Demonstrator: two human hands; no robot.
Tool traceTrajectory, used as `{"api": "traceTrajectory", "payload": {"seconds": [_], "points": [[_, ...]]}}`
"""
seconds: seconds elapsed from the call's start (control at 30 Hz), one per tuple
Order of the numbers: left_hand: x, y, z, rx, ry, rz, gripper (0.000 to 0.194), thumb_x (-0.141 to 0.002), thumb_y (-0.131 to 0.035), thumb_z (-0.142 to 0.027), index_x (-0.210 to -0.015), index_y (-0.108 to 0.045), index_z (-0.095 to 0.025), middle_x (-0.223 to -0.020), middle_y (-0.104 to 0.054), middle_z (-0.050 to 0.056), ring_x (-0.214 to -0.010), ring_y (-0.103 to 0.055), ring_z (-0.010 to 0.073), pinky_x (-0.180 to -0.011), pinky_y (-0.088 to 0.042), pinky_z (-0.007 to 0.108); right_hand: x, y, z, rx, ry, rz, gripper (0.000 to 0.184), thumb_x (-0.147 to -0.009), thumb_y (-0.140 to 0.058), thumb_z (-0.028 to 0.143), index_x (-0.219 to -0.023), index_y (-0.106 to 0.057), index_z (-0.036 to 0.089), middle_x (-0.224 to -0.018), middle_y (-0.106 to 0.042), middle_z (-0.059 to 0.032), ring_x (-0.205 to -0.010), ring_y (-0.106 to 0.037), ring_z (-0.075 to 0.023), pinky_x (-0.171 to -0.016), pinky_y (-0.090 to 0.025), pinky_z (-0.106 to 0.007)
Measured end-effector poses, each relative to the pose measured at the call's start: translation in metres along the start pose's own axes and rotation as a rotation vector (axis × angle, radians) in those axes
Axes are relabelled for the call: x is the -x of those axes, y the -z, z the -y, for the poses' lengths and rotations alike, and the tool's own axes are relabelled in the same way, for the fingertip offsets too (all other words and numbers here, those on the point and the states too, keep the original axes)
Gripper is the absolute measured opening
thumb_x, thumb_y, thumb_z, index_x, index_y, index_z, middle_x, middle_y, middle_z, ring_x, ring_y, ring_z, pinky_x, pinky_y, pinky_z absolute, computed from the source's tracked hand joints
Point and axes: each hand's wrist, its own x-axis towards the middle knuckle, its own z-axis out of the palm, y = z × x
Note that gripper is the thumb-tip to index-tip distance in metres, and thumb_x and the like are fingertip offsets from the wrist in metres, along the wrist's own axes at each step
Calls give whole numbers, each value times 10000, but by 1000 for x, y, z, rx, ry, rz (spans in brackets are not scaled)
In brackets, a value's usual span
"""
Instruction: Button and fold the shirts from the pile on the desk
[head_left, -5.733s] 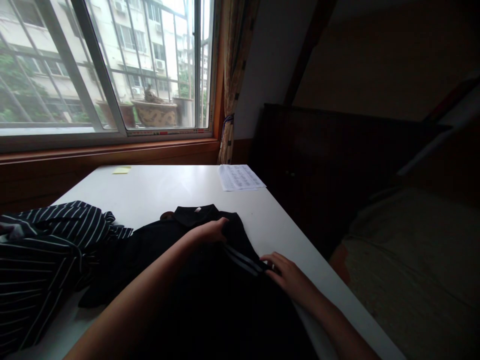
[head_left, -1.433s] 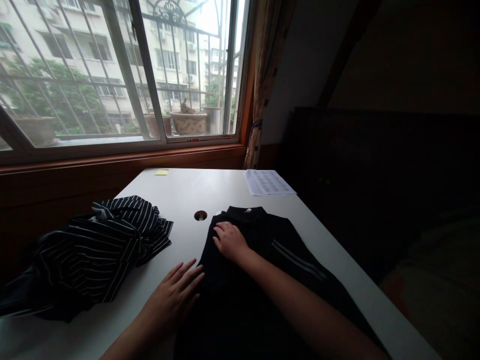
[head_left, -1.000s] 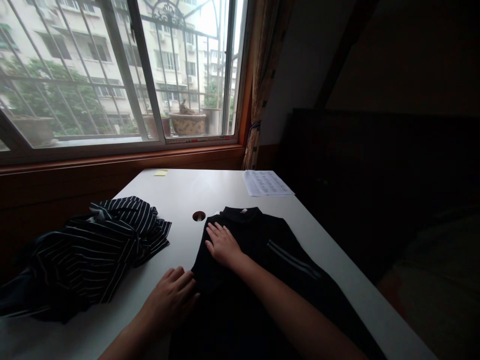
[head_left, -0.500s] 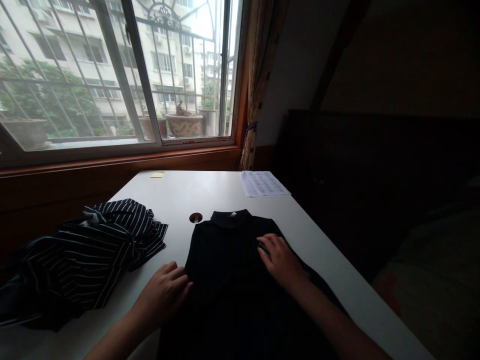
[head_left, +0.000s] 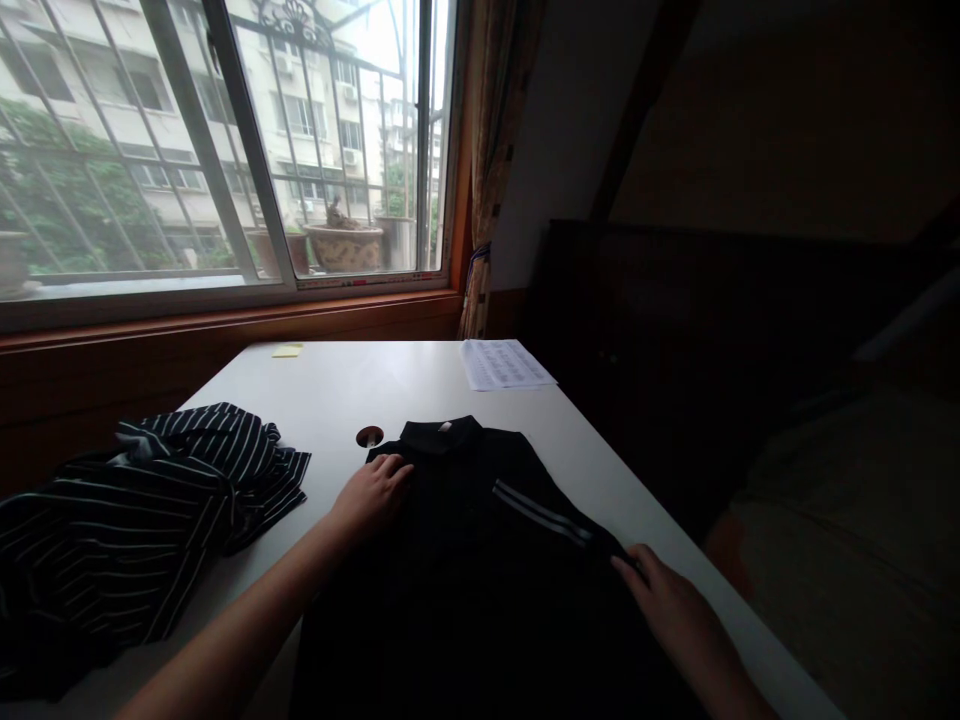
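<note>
A black shirt (head_left: 457, 560) with two grey stripes on its sleeve lies flat on the white table (head_left: 352, 385), collar toward the window. My left hand (head_left: 373, 492) rests flat on the shirt's upper left shoulder, fingers stretched toward the collar. My right hand (head_left: 671, 610) lies at the shirt's right edge, just below the striped sleeve, with its fingers on the cloth; whether it pinches the fabric is hard to see in the dim light.
A crumpled black-and-white striped garment (head_left: 127, 520) lies at the table's left. A printed sheet (head_left: 504, 364) and a yellow sticky note (head_left: 286, 351) sit at the far edge. A cable hole (head_left: 369, 436) is by the collar. Dark furniture stands to the right.
My left hand slid up from the shirt's lower left edge to the shoulder by the collar. My right hand moved from the chest down and right to the sleeve edge.
</note>
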Motion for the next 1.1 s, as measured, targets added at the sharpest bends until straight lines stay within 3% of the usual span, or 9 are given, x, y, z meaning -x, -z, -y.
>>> {"api": "traceTrajectory", "payload": {"seconds": [0.17, 0.4, 0.53, 0.6, 0.67, 0.77, 0.9, 1.0, 1.1], "points": [[14, -5, 11, -90, 52, -26, 403, -1025, -461, -303, -1392, -555, -165, -1369, -547, 155, -1226, -516, 312, -989, -507, 445, -28, 6, 13, 152, 47, 50, 217, -999, -385, 419, -906, -492, 255, -747, -694, -43, -726, -695, -259, -594, -362, -304], [20, 10, 9, -141, 211, 74, 405, -1026, -430, -281, -1395, -557, -173, -1378, -550, 166, -1234, -514, 328, -983, -473, 447, -111, 3, 30, 210, 142, 112, 196, -1006, -463, 375, -1004, -583, 220, -890, -735, -86, -816, -681, -243, -628, -335, -282], [9, 26, 13, -103, 295, 157, 284, -996, -473, -315, -1118, -700, -195, -1125, -664, 133, -1029, -620, 295, -833, -507, 393, -162, 4, 46, 194, 184, 122, 201, -986, -514, 383, -1009, -626, 217, -927, -736, -91, -861, -670, -240, -657, -352, -278], [-1, 33, 21, -90, 340, 168, 317, -1000, -460, -368, -939, -721, -200, -977, -683, 114, -913, -650, 272, -772, -505, 369, -182, 2, 53, 178, 206, 129, 198, -975, -537, 387, -1015, -637, 222, -930, -736, -82, -854, -665, -230, -659, -355, -271], [-12, 37, 33, -76, 390, 158, 343, -1004, -443, -396, -914, -713, -204, -968, -682, 112, -920, -653, 270, -771, -501, 361, -194, -1, 60, 159, 223, 134, 187, -967, -552, 383, -1008, -645, 226, -911, -734, -70, -826, -658, -216, -652, -354, -263], [-31, 36, 55, -40, 447, 125, 287, -989, -480, -394, -1089, -682, -216, -1130, -659, 119, -1064, -617, 284, -843, -494, 361, -196, -5, 63, 132, 230, 126, 184, -962, -556, 387, -1007, -643, 231, -907, -730, -62, -825, -654, -206, -653, -356, -256], [-59, 20, 78, 45, 501, 130, 352, -989, -505, -414, -1226, -640, -192, -1206, -655, 118, -1085, -619, 263, -922, -484, 347, -176, 0, 50, 111, 188, 101, 292, -955, -534, 487, -1076, -606, 230, -909, -724, -72, -829, -662, -226, -647, -372, -263], [-81, 6, 84, 94, 513, 146, 377, -991, -522, -409, -1266, -631, -176, -1227, -662, 127, -1132, -608, 273, -970, -473, 357, -154, 12, 24, 81, 128, 110, 370, -926, -529, 561, -1080, -593, 230, -829, -716, -56, -751, -664, -229, -622, -387, -269], [-102, -5, 82, 122, 505, 165, 387, -989, -543, -409, -1295, -620, -186, -1259, -653, 132, -1201, -572, 302, -997, -472, 394, -129, 29, -16, 29, 57, 150, 384, -867, -555, 600, -948, -618, 230, -777, -713, -51, -707, -663, -235, -621, -419, -285]]}}
